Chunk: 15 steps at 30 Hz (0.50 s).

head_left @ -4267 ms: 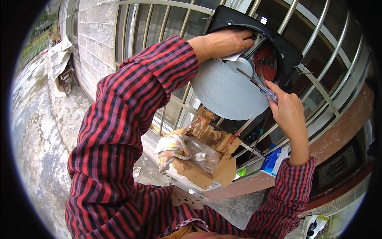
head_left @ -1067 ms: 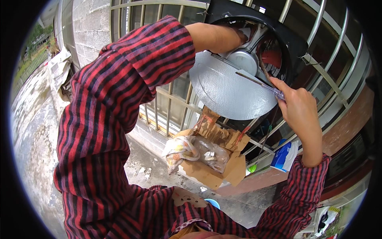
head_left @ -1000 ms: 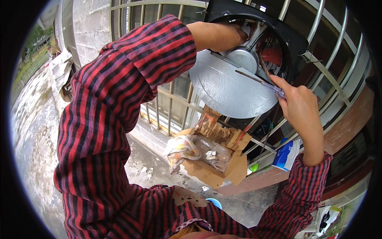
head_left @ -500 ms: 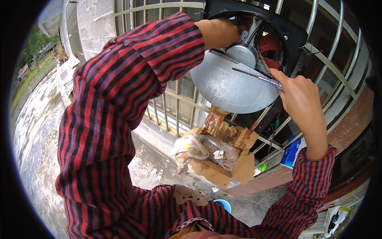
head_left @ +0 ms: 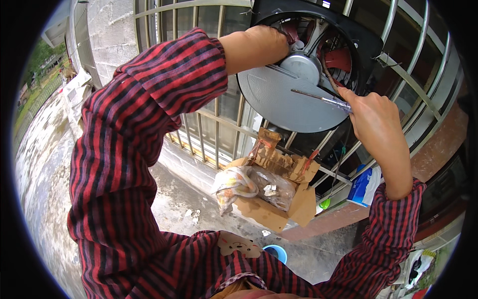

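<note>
A ventilation fan with a black square frame is set among the window bars. Inside its round opening show red blades and a silver motor. A grey half-round cover spans the lower part. My left hand reaches to the opening's upper left rim, its fingertips hidden behind the wrist and rim. My right hand is closed on a screwdriver with a clear purplish handle, its shaft pointing left across the cover. Beside its fingertips runs a thin brown strip.
Below the fan stands an open cardboard box holding a patterned cloth and a clear plastic bag. A blue-and-white package rests on the ledge at right. A blue bucket stands on the concrete floor. Metal bars surround the fan.
My left hand has drawn back leftward from deeper in the fan opening to its rim. The grey cover's lower edge sits higher. My right hand keeps the screwdriver in nearly the same place.
</note>
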{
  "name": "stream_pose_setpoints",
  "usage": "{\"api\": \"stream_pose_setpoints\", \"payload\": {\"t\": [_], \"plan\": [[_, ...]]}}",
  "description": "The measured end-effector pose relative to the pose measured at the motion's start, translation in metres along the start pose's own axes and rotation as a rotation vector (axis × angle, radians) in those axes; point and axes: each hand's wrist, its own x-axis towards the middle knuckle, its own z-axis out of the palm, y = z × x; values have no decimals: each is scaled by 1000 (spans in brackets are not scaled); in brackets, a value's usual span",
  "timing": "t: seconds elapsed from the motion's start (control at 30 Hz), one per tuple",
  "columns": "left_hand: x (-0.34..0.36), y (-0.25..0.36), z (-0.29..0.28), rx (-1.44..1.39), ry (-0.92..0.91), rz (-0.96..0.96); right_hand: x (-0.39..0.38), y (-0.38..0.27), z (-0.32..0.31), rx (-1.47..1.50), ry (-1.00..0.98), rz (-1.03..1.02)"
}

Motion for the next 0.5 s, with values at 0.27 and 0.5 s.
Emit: {"api": "stream_pose_setpoints", "payload": {"t": [0.27, 0.5], "plan": [[-4, 4, 3, -332, -17, -61, -1, 1, -5, -16, -36, 8], [-3, 6, 24, -360, 338, -61, -2, 3, -3, 15, -41, 14]]}}
